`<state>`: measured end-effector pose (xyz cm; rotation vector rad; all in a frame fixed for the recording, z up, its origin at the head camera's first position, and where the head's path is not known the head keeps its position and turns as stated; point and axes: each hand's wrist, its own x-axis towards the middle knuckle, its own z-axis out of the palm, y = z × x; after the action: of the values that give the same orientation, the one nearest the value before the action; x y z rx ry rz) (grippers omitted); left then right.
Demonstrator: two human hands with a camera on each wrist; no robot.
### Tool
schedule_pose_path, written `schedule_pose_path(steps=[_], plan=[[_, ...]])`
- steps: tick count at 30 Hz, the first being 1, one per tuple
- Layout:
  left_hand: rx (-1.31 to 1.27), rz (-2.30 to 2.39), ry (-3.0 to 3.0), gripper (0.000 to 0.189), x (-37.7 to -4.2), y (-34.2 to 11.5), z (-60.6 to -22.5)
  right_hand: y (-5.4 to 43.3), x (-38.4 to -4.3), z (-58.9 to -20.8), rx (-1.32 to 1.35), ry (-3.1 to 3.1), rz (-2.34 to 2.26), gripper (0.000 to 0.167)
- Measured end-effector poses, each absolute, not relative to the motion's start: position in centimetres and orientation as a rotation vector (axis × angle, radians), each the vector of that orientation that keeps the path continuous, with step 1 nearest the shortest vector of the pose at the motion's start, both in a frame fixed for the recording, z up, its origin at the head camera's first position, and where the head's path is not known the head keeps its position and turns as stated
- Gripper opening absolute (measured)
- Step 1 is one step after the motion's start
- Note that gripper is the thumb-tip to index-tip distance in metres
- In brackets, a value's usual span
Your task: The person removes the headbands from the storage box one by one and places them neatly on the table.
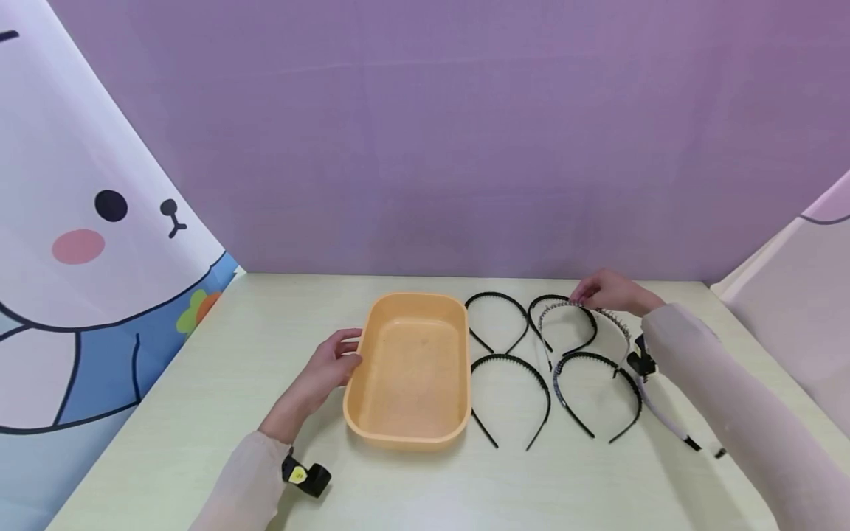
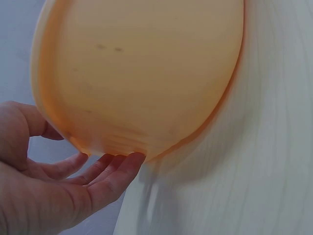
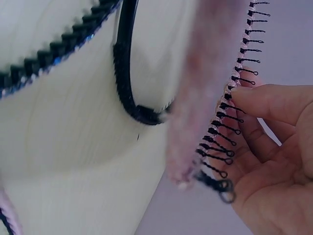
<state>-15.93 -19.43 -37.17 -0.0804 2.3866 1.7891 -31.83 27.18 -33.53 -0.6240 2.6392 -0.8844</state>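
My left hand (image 1: 327, 366) rests its fingertips against the outer left wall of an orange plastic tray (image 1: 413, 442), fingers loosely spread. In the left wrist view, the fingers (image 2: 113, 178) touch that wall from outside. At the back right, my right hand (image 1: 609, 290) pinches a pale pink headband (image 1: 625, 328) at the top of its arc, raised over the black ones. Thumb and fingers hold its toothed band in the right wrist view, where dark loops line one side. A blurred pink stretch of it (image 3: 205, 83) hangs close to the camera.
Right of the tray lie black headbands: back left (image 1: 496, 295), back right (image 1: 587, 318), front left (image 1: 510, 358) and front right (image 1: 639, 398). My right forearm partly covers a lavender headband (image 1: 664, 418). A purple backdrop (image 1: 465, 147) stands behind the pale table (image 1: 505, 490).
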Motion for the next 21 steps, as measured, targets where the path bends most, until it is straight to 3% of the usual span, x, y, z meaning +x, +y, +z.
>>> schedule_pose_path(steps=[21], plan=[[-0.091,1.802,2.395,0.049,-15.9,-19.4,-37.4,31.1,-33.3,-33.7,-0.633,2.734,-0.694,0.023]])
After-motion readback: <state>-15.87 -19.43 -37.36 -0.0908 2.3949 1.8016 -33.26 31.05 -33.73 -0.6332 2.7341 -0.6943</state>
